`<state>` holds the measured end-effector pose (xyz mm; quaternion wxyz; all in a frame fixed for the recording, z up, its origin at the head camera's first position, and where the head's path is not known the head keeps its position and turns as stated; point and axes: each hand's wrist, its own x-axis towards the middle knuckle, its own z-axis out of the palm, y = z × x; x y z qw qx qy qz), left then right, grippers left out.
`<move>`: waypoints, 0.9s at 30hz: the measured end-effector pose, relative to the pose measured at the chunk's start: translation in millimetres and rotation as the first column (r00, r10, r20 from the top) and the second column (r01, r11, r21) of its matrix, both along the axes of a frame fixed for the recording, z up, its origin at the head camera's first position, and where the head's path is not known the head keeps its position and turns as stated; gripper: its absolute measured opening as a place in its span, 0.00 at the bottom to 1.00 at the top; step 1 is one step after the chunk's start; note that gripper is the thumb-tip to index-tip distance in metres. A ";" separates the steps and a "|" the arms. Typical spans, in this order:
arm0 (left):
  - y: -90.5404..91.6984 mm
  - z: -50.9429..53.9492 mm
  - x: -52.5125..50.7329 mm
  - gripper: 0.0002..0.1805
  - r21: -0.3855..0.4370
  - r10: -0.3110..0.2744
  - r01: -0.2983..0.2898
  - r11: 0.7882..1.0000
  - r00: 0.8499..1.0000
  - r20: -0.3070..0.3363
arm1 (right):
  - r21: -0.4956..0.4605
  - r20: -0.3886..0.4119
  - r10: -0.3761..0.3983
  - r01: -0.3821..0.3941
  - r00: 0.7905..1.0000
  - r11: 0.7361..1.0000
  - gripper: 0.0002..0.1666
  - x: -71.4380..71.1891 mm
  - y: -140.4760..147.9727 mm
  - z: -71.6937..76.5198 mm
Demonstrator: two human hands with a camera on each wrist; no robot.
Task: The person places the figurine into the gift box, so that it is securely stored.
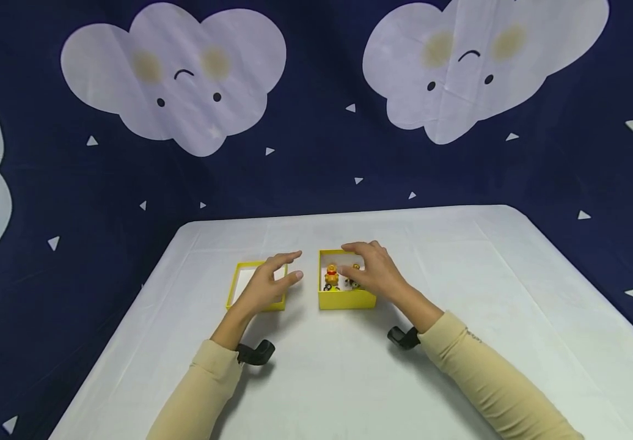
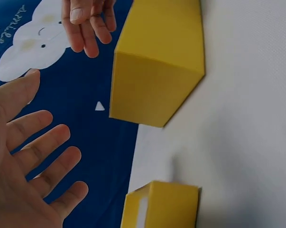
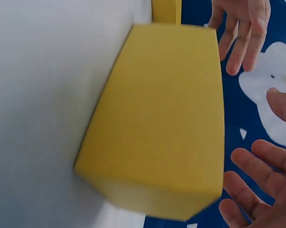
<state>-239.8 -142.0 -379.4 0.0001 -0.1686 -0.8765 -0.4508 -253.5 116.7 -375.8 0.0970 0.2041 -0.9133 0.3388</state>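
Observation:
On the white table stands a yellow box [image 1: 346, 300], open at the top. Inside it are two small toy figures: an orange-yellow bear figure [image 1: 332, 275] in red at the left, and a second figure [image 1: 355, 282] partly covered by my fingers. My right hand [image 1: 378, 270] hovers over the box's right side, fingers spread and holding nothing. A shallower yellow lid or tray [image 1: 233, 286] with a white inside lies to the left. Above its right part my left hand [image 1: 266, 284] is held with straight, parted fingers and nothing in them.
The white-covered table [image 1: 327, 379] reaches back to a dark blue cloth [image 1: 316, 122] printed with clouds and small triangles. Black wrist devices [image 1: 257, 353] sit on both wrists, below the sleeves' cuffs.

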 end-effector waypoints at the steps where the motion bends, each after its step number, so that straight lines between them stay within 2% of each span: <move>1: -2.0 0.9 1.1 0.28 0.001 0.011 -0.011 1.000 1.000 0.002 | -0.008 -0.002 0.004 -0.004 1.000 1.000 0.29 1.2 -2.9 0.2; 11: -27.5 8.2 16.4 0.29 0.040 0.053 -0.052 0.998 0.998 -0.018 | -0.070 -0.015 0.046 -0.047 0.999 0.996 0.31 12.5 -31.9 1.1; 17: -44.8 10.7 24.1 0.33 0.017 0.084 -0.084 0.996 0.996 -0.006 | -0.041 -0.019 0.060 -0.060 0.998 0.997 0.35 19.9 -54.7 3.5; 23: -60.7 11.8 28.2 0.35 0.027 0.068 -0.069 0.997 0.998 0.018 | -0.031 -0.022 0.085 -0.086 0.996 0.996 0.39 23.4 -75.1 5.7; 27: -68.4 11.8 30.1 0.36 0.036 0.054 -0.055 0.998 0.998 0.032 | -0.035 0.016 0.094 -0.094 0.995 0.995 0.41 25.5 -87.3 5.0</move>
